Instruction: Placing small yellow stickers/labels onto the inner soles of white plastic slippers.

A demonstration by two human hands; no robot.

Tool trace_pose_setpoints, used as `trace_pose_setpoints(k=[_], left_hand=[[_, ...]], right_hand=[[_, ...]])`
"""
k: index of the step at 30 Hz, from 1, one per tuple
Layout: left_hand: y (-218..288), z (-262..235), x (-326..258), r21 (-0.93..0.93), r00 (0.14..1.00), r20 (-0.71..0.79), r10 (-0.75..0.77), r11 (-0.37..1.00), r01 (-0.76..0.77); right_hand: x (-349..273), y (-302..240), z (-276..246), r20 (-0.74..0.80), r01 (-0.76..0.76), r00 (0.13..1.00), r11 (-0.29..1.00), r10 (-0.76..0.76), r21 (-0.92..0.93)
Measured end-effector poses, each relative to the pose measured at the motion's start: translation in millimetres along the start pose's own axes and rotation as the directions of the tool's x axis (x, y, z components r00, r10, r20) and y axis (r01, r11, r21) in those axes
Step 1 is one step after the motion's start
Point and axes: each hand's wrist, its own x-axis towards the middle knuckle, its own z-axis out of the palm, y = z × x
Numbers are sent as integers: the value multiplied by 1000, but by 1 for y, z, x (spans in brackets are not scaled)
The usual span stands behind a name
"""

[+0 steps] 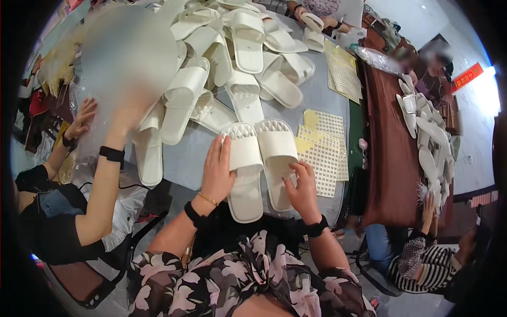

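A pair of cream-white slippers lies side by side at the near table edge, heels toward me. My left hand (219,166) rests along the side and strap of the left slipper (246,193), its fingers stretched out. Beside the right slipper (277,148) is my right hand (303,190), thumb and fingers apart and slightly bent near the slipper's inner sole. Whether its fingertips touch the slipper I cannot tell. Past the pair, a heap of similar slippers (248,31) covers the far part of the grey table (182,161).
Yellow sticker sheets (322,153) lie right of the pair, with more sheets (343,71) farther back. A co-worker's arms (100,201) reach in at left by clear plastic. Across the gap at right, a brown-covered table (391,164) bears more slippers (430,142) and a person's hands.
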Motion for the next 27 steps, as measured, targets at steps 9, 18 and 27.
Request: trace_pose_setpoints(k=[9, 18, 27], left_hand=[[37, -11, -1, 280, 974, -196, 113, 958, -54], [59, 11, -21, -18, 861, 253, 442, 892, -452], [56, 2, -17, 40, 860, 339, 380, 908, -417]], right_hand=[[-6, -4, -1, 4, 46, 999, 999, -45, -5], [-11, 9, 8, -15, 28, 1000, 971, -25, 236], [-17, 38, -29, 43, 156, 988, 929, -150, -335]])
